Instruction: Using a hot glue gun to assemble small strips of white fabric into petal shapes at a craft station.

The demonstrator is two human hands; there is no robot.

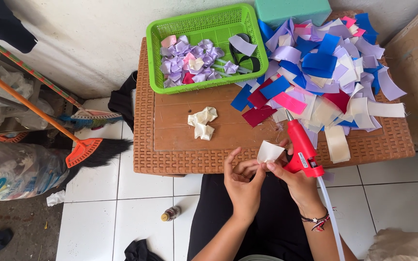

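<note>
My left hand (242, 183) and my right hand (293, 179) meet at the near edge of a small brown woven table (180, 159). Together their fingertips pinch a folded cream ribbon piece (269, 151). The right hand also grips a red glue gun (302, 149), its nozzle pointing away toward the ribbon pile. A white cord runs from the gun down past my right wrist. A few folded cream petals (202, 122) lie on the table just beyond my left hand.
A green plastic basket (197, 26) holds several lilac, pink and cream folded petals. A heap of cut ribbon strips (325, 72) in blue, lilac, pink and cream covers the table's right side. Brooms (81, 150) lean at the left; a small bottle (171, 213) lies on the tiled floor.
</note>
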